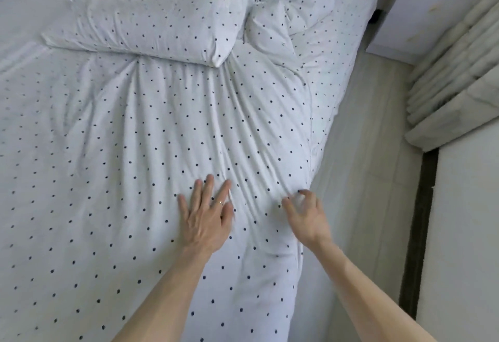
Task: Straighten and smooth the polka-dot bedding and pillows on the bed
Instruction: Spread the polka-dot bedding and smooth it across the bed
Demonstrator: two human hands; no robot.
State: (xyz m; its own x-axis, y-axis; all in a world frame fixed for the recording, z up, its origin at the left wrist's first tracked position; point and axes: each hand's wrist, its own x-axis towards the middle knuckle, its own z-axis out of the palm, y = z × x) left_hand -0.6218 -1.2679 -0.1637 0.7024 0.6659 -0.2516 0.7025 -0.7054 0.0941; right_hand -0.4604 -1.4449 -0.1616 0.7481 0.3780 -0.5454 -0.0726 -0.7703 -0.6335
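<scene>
Head view looks down on the right edge of the bed, where the polka-dot duvet (162, 152) ends and drops toward the pale floor (359, 152). The left hand (208, 217) lies flat on the duvet with fingers straight and spread, a ring (221, 202) on one finger. The right hand (305, 212) is just beside it at the duvet's edge, fingers curled and pinching a small fold of the fabric. Long creases fan from that fold up toward the head of the bed.

A strip of bare floor runs along the bed's side, bounded on the far side by a dark strip (418, 220) at the foot of a white wall (464, 233) and by a bunched pale curtain (453, 71).

At the head of the bed a polka-dot pillow (162, 17) lies flat on the duvet's top edge, its corner pointing toward the hands. A second, crumpled pillow (291, 12) sits to its right, touching it. A white cabinet (421, 17) stands just beside the bed's top corner.
</scene>
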